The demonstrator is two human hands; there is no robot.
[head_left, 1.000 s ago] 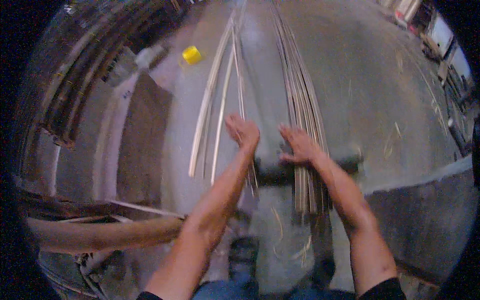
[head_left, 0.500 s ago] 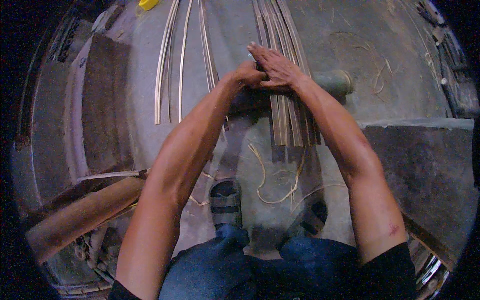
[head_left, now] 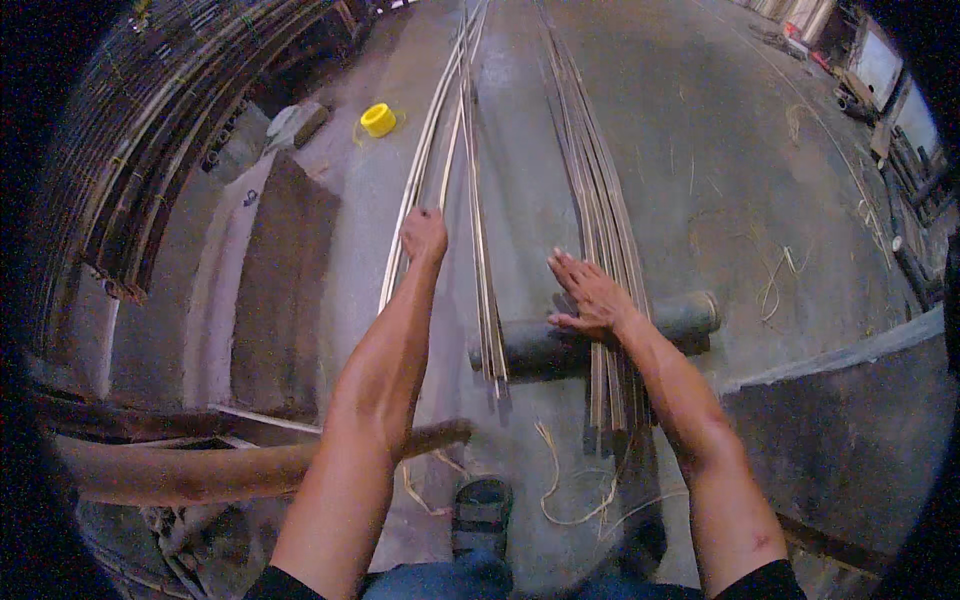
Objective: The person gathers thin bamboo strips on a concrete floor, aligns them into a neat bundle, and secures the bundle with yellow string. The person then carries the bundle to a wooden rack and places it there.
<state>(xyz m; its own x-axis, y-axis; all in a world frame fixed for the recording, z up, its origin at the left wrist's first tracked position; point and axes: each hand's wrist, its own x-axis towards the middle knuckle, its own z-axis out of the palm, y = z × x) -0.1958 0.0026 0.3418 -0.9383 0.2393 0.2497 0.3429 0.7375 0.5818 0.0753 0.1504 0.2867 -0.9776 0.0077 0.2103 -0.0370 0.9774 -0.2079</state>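
My left hand (head_left: 425, 236) is closed at a thin pale strip (head_left: 452, 145), which looks like split bamboo and runs away from me along the floor. Beside that hand lie more pale strips (head_left: 415, 180). With fingers stretched out, my right hand (head_left: 594, 298) rests over a bundle of brownish strips (head_left: 610, 235). Under this bundle, crosswise, lies a thick dark green cylinder (head_left: 540, 343). A narrower group of strips (head_left: 485, 310) also crosses the cylinder, between my two hands.
A yellow roll (head_left: 378, 120) sits on the floor at the far left. Long dark poles (head_left: 170, 150) and a brown block (head_left: 285, 270) stand left. A brown log (head_left: 190, 472) lies near me. Loose fibre strands (head_left: 550, 490) lie by my sandal (head_left: 483, 508). A dark slab (head_left: 840, 430) is at right.
My hands have parted: the left went left to the pale strips and closed, while the right stayed over the brownish bundle. The view has tipped up, showing more of the far floor.
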